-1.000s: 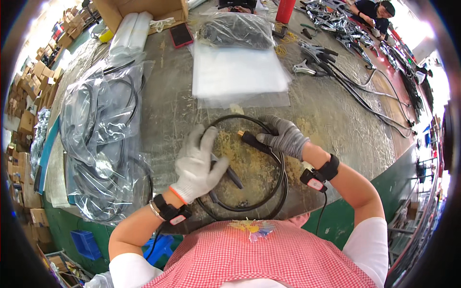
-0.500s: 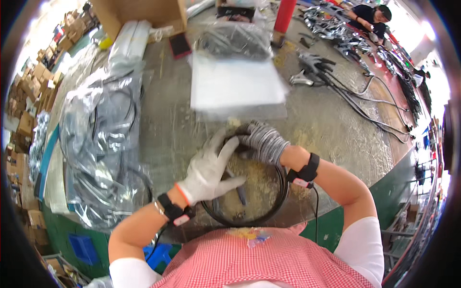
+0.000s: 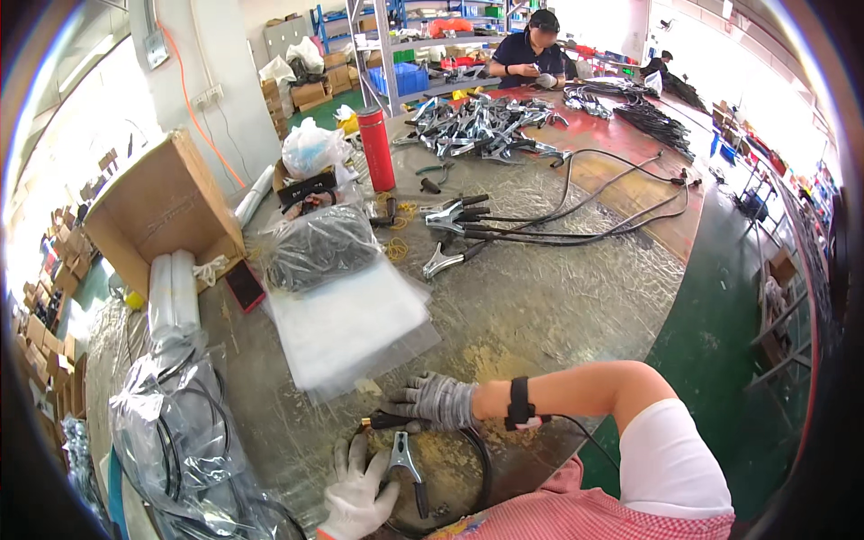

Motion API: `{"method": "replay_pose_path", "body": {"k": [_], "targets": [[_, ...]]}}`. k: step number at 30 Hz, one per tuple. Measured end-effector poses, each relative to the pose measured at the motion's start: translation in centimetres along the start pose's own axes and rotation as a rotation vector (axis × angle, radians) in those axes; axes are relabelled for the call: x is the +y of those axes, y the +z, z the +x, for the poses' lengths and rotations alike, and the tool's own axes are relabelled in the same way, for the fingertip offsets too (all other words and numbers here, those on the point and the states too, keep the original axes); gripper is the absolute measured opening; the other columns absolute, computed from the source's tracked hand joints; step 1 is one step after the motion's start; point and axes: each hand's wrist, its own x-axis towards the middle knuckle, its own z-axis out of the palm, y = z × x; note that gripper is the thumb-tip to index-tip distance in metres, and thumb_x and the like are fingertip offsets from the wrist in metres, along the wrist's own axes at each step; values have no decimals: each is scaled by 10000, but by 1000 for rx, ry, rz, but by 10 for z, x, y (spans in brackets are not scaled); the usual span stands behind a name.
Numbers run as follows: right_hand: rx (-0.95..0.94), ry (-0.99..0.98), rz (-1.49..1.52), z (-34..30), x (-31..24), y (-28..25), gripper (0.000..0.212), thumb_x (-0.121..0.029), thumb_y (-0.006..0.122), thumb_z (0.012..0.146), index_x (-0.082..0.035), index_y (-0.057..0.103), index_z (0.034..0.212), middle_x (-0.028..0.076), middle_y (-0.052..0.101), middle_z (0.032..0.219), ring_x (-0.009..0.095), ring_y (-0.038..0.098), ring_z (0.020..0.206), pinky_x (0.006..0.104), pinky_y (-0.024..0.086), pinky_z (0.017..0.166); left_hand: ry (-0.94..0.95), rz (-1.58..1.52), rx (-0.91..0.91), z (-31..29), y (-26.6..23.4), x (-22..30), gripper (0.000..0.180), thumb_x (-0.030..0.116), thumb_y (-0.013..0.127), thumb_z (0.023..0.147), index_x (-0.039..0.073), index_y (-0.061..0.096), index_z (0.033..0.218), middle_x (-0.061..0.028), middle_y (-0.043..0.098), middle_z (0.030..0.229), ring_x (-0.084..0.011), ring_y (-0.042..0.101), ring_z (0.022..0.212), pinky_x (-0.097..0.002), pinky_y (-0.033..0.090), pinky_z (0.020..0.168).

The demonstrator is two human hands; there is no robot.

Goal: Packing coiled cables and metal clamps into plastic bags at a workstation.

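My left hand (image 3: 358,493), in a white glove, lies low over the table with its fingers spread. Close to its thumb is a metal clamp (image 3: 402,454) with silver jaws and a black handle. My right hand (image 3: 439,402), in a grey striped glove, is closed over a black cable plug (image 3: 387,419) whose brass-coloured tip sticks out to the left. A coiled black cable (image 3: 486,463) curves below the right wrist and around the clamp. Part of the coil is hidden behind my hands and beneath the frame's lower edge.
Clear plastic sheets (image 3: 346,328) and a bagged black bundle (image 3: 324,247) lie ahead. To the left are bagged cables (image 3: 171,432) and a cardboard box (image 3: 166,211). Farther off are cabled clamps (image 3: 454,220), a red cylinder (image 3: 376,148), a clamp pile (image 3: 486,126) and a co-worker (image 3: 531,58).
The view has swung up and to the right. My hands, close together before, are now apart: the left is lower with spread fingers. The clamp and the plug's brass tip now show.
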Motion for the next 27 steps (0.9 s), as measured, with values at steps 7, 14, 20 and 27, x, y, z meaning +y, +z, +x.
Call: {"method": "replay_pose_path", "body": {"k": [7,14,20,27], "targets": [[-34,98,-101,-13,-28,-13,559,-326,534,851,-74,407,1333,152,504,1237,312,508,1103,452,436,856,-14,-62,168,43,12,6,584,301,614,754,-38,440,1197,-254,461,1209,-436,439,1117,-496,327,993],[21,156,-134,56,33,-17,515,-302,494,854,-56,423,1300,166,453,1316,305,404,1242,478,310,1017,132,2,151,42,22,7,610,361,585,776,-62,439,1190,-255,487,1188,-429,446,1119,-504,318,999],[-301,26,-117,20,34,1,599,-278,511,828,16,387,1335,172,343,1429,294,343,1315,365,255,1089,145,-122,121,39,12,14,596,365,587,778,-36,473,1205,-255,500,1183,-429,468,1094,-502,337,985],[-77,106,-165,34,20,-31,389,-207,588,784,-86,558,1152,167,589,1092,334,566,1022,410,463,854,149,-202,160,45,7,7,572,351,622,761,8,480,1196,-211,491,1227,-389,462,1154,-464,352,1006]]}}
